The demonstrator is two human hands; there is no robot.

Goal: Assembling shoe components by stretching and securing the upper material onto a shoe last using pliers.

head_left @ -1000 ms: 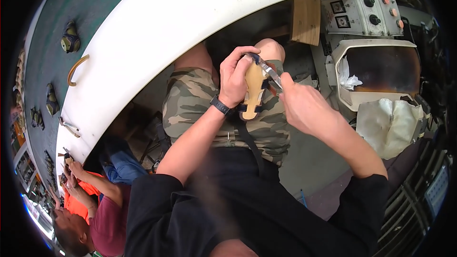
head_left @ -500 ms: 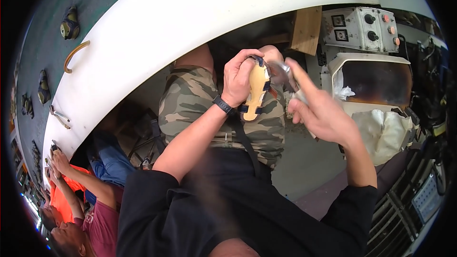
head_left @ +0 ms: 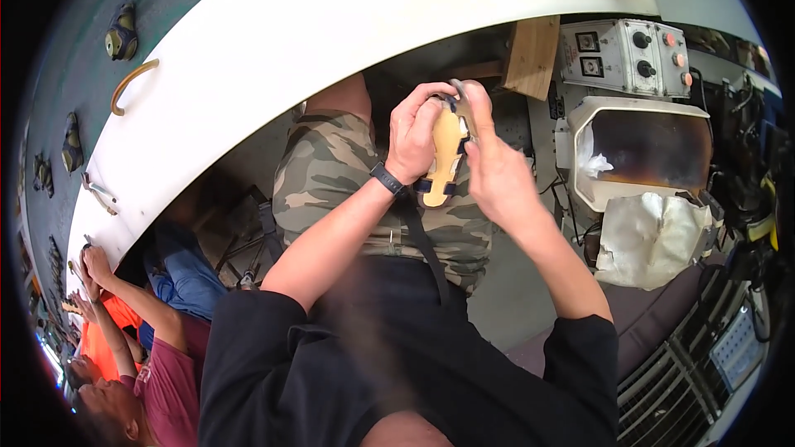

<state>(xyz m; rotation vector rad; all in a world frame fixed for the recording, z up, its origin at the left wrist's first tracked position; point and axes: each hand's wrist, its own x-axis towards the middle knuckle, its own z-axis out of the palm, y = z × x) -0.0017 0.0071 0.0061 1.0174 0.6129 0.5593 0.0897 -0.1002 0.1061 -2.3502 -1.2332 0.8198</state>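
Observation:
My left hand (head_left: pixel 411 134), a dark watch at its wrist, is wrapped round a small shoe upper on a last (head_left: pixel 447 149), held sole side up above my lap. A tan insole faces me, with dark navy straps folded over its edges and pale patches along the rim. At its upper right edge, my right hand (head_left: pixel 497 170) is closed on a curved grey metal hand tool (head_left: pixel 461 98). Fingers hide most of this tool, so its exact kind does not show. The tool's curved end lies against the shoe's rim near the top.
A white curved table (head_left: pixel 348 12) arcs ahead, with a brown curved handle (head_left: pixel 132 85) and a hand tool (head_left: pixel 101 194) on it. Several dark shoes (head_left: pixel 122 33) stand on the green surface beyond. Rightward are a control box (head_left: pixel 613 58) and a scorched open tray (head_left: pixel 580 182). A co-worker (head_left: pixel 161 381) sits left.
My right hand, blurred and apart from the shoe before, has moved left and up to the shoe's edge with the tool. My left hand keeps its hold on the shoe.

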